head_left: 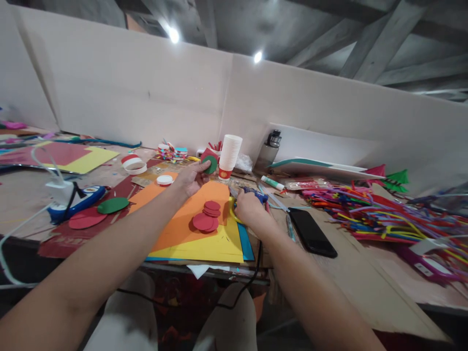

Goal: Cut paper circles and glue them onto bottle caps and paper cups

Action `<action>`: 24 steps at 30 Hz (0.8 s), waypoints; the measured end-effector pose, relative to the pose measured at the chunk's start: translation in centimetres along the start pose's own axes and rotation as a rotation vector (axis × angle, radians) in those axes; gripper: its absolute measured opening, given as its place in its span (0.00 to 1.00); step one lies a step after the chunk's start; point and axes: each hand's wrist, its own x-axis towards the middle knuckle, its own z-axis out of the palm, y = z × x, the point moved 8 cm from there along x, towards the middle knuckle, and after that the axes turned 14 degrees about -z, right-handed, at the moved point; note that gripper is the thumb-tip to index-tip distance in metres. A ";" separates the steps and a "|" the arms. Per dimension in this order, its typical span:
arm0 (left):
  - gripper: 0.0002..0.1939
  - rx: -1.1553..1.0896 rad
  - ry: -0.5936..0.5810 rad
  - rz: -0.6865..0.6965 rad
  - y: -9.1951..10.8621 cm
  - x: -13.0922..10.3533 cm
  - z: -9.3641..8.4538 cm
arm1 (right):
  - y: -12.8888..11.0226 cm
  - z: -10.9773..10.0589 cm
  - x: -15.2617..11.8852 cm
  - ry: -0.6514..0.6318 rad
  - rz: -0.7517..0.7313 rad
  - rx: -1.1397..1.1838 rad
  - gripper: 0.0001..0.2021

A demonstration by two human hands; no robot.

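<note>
Pink and rough across the surface [22, 214], then flat orange and yellow paper [197, 247]; behind it, tall white cups [231, 152], easy to tip with a bump. At the blue tool [260, 196], right grip [250, 208] too hidden to tell if pinching, and maybe a tug from the black cord [219, 305]. Pinched in the left grip [193, 179], round green disc [212, 167]; on the paper, thin red discs [202, 222], easy to slide with an arm.

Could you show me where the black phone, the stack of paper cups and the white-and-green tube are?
Black phone [313, 231]: head view, middle of its screen.
Stack of paper cups [231, 152]: head view, white side.
White-and-green tube [272, 183]: head view, middle of its body.
</note>
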 end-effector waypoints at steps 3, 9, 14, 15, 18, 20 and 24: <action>0.09 0.013 0.008 0.016 0.2 0.0 0.0 | 1.5 -2.1 -0.1 0.079 0.138 -0.020 0.17; 0.08 -0.007 0.018 0.021 0.3 -0.1 0.1 | 2.2 -5.3 -0.3 0.467 0.187 0.560 0.21; 0.09 -0.001 0.033 0.036 0.2 -0.3 0.2 | -0.3 -1.8 0.4 0.348 0.054 0.961 0.16; 0.10 -0.002 0.040 0.043 0.2 -0.4 0.2 | -0.6 -1.5 0.5 0.335 0.026 0.951 0.15; 0.10 -0.015 0.048 0.053 0.1 -0.6 0.4 | -1.4 -1.3 0.6 0.290 -0.037 0.881 0.17; 0.11 -0.031 0.046 0.053 -0.1 -0.7 0.5 | -1.5 -1.7 0.6 0.289 -0.058 0.860 0.21; 0.09 -0.057 0.021 0.058 -0.3 -0.9 1.1 | -1.7 -3.1 0.4 0.353 -0.120 0.795 0.20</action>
